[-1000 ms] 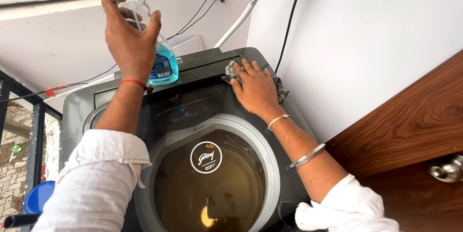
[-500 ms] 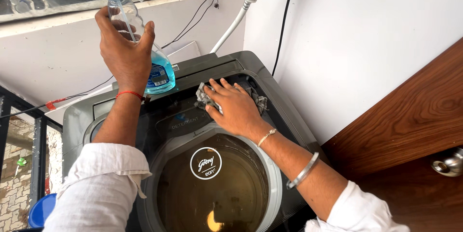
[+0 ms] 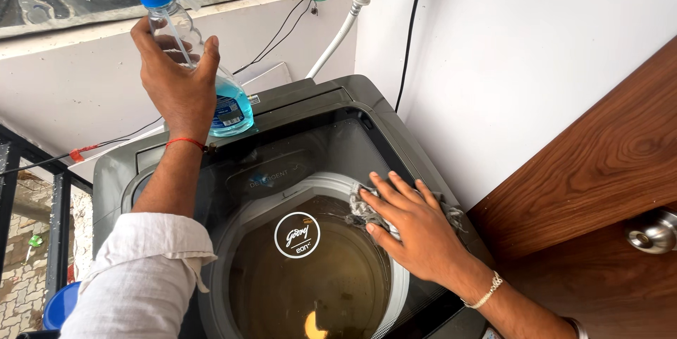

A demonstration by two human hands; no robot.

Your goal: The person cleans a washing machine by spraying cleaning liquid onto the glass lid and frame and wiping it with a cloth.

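My left hand (image 3: 176, 85) grips a clear spray bottle (image 3: 229, 110) with a blue trigger head and blue liquid at its bottom, held upright above the back of a grey top-loading washing machine (image 3: 324, 96). My right hand (image 3: 416, 230) lies flat, fingers spread, pressing a grey cloth (image 3: 363, 208) onto the machine's dark glass lid (image 3: 303, 163), at the lid's right side. The drum shows through the glass.
A white hose (image 3: 338, 36) and black and green cables (image 3: 282, 25) run down the wall behind the machine. A wooden door with a metal knob (image 3: 652, 230) stands at the right. A blue bucket (image 3: 60, 304) and black railing (image 3: 60, 219) are at the left.
My right hand has slid the cloth from the lid's back right corner toward me along the right side. The bottle in my left hand stayed raised.
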